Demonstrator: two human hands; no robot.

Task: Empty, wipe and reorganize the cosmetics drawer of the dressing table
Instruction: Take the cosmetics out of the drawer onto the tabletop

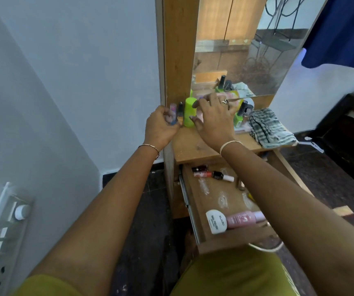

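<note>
1. Wooden dressing table [193, 146] with a mirror [246, 60] is standing against a pale wall, and its drawer [212, 189] is hanging open under the front edge of the top.
2. Left hand [161, 127] is curling its fingers round a small pink-and-blue bottle [173, 114] at the back left corner of the top. A dark-capped bottle [180, 110] is sitting just beside it.
3. Right hand [212, 120] is spreading over the lime green bottle [189, 112], thumb and forefinger touching it. Honestly can't tell if it's actually gripping.
4. Checked cloth [268, 129] is lying bunched at the right edge of the top.
5. Nail polish bottles [206, 174] are lying at the drawer's back left corner, and a pink bottle [240, 220] with a white cap is lying along its front edge.
</note>
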